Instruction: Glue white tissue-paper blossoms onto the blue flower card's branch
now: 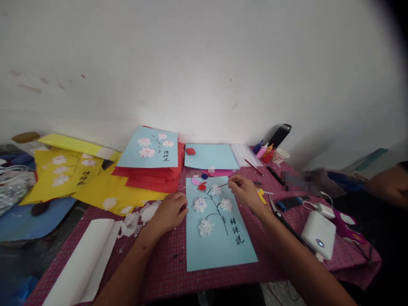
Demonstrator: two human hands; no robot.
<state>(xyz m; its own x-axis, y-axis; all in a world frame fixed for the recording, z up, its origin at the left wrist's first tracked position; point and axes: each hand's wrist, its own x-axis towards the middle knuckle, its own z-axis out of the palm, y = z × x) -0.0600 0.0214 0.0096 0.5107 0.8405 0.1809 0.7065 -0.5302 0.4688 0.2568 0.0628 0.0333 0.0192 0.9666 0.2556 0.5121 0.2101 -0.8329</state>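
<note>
In my right hand (244,189), closed in a pinch, is a thin paintbrush (224,184). Its tip meets the top white paper flower (216,189) on a light blue sheet (219,255). That sheet carries several white flowers with small coloured specks, dark painted stems (218,208) and black brush writing (236,231). My left hand (170,211) rests by the sheet's left edge, its fingers curled; whatever they hold, if anything, is hidden. Dabs of pink, red (202,186) and dark blue (204,176) lie at the sheet's top edge.
Red and yellow papers with a finished blue picture (148,146) lie at the back left. A white roll (81,259) and tissue scraps (130,224) sit to the left. Paint bottles (268,154), a black flask (280,135), scissors (280,216) and a white power bank (318,233) stand right.
</note>
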